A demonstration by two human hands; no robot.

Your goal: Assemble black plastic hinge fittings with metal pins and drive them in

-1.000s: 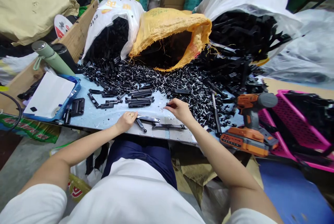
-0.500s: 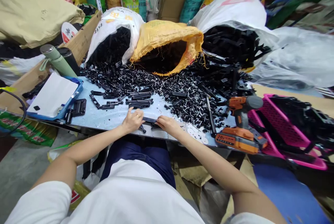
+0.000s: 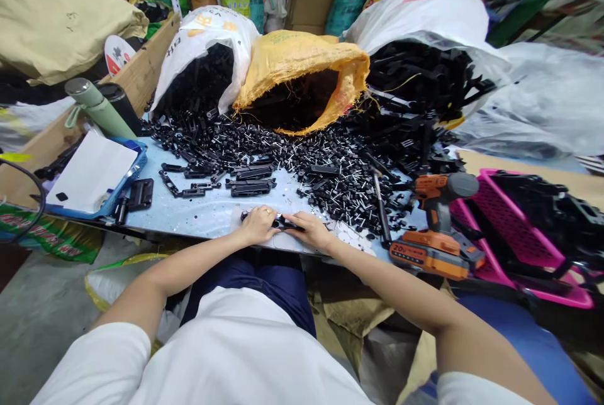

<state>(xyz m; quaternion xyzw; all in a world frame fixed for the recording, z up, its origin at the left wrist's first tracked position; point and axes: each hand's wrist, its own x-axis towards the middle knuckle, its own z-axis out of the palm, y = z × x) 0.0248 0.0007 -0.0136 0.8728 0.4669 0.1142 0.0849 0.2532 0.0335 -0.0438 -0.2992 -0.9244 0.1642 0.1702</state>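
Low over the front edge of the blue-topped bench, my left hand [image 3: 258,226] is closed on a dark, narrow plastic part [image 3: 283,223]. My right hand [image 3: 309,230] grips the other end of this part, its fingers bent over the top. Fingers cover much of it, so its exact shape is hidden. Just beyond my hands lie several black hinged arm pieces [image 3: 251,187], stacked side by side. A linked black piece [image 3: 191,191] rests to their left. Behind, a wide heap of small black parts with silver pins [image 3: 330,185] spreads over the bench.
An orange cordless drill [image 3: 431,248] and a hammer-like tool [image 3: 381,210] lie at right, beside a pink basket [image 3: 523,229] of black parts. A yellow sack [image 3: 292,53] and white sacks [image 3: 425,15] stand open behind. A blue tray [image 3: 136,166] and green bottle [image 3: 99,106] are left.
My left hand has moved right and slightly down, closer to my right hand. The dark part between them now sits lower and is more covered by fingers. The view has shifted slightly.
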